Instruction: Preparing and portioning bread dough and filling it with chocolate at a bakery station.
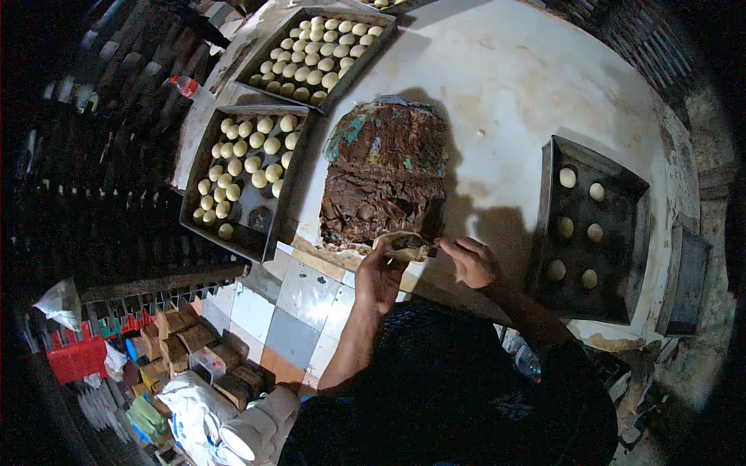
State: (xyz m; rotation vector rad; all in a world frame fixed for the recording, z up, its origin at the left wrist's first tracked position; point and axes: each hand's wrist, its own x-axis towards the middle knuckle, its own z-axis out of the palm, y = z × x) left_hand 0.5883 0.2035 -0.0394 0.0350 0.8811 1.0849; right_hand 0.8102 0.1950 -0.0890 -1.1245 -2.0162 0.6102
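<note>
My left hand (378, 278) is closed around the edge of a flattened piece of pale dough (402, 245), cupped, with dark brown filling on it. My right hand (470, 262) is closed beside it, fingertips pinched at the dough's right side. A small dark thing shows at those fingertips, too small to name. Just beyond the dough lies a large slab of dark brown paste (385, 175) on a wrapper with torn greenish patches. Its near edge sits right behind the dough.
Two trays of pale dough balls, a nearer one (281, 221) and a farther one (371, 71), stand at left on the white table (497, 85). At right, a dark tray (594, 248) holds several dough rounds. Boxes, a red crate (76, 360) and a white sack (200, 412) are lower left.
</note>
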